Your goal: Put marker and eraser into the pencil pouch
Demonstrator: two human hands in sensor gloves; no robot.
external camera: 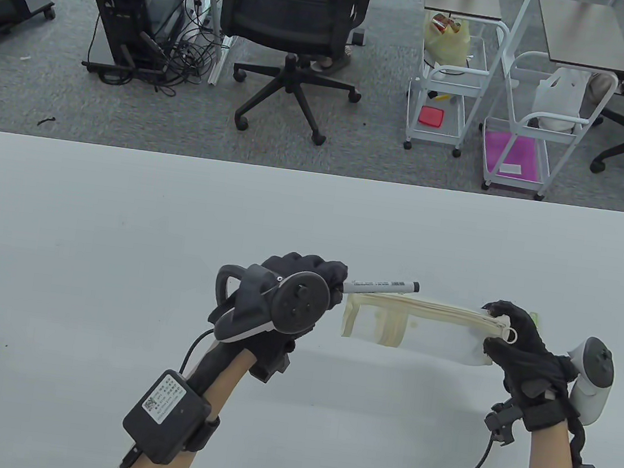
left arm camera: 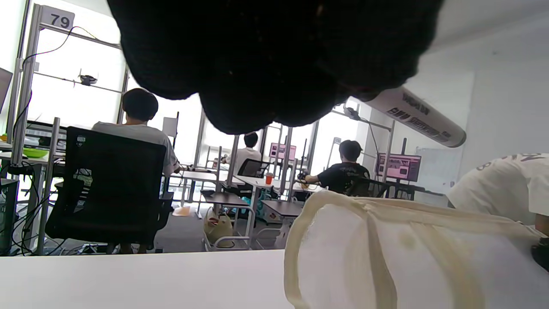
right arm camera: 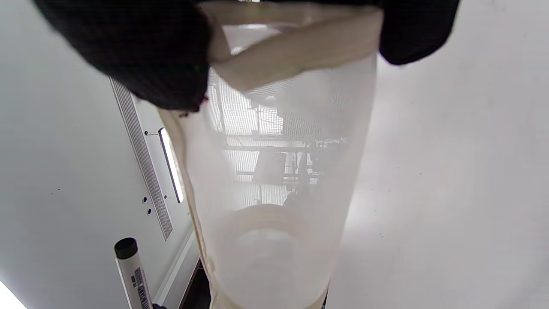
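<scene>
My left hand (external camera: 334, 283) grips a white marker (external camera: 382, 284) with a black cap by one end; the capped end points right, just over the pouch's top edge. The pencil pouch (external camera: 419, 331) is translucent white mesh with cream zipper trim. My right hand (external camera: 497, 325) pinches its right end by the zipper and holds it up lengthwise. In the left wrist view the marker (left arm camera: 414, 116) juts out under my fingers (left arm camera: 274, 64), above the pouch (left arm camera: 386, 257). In the right wrist view the pouch (right arm camera: 274, 171) hangs from my fingers (right arm camera: 128, 56), with the marker (right arm camera: 131, 270) beside it. A small green edge (external camera: 533, 316) shows behind my right hand.
The white table (external camera: 116, 255) is wide, with its far edge near the top of the work area. Beyond it stand an office chair (external camera: 295, 21), a computer case (external camera: 130, 1) and white wire carts (external camera: 450, 80) on the grey carpet.
</scene>
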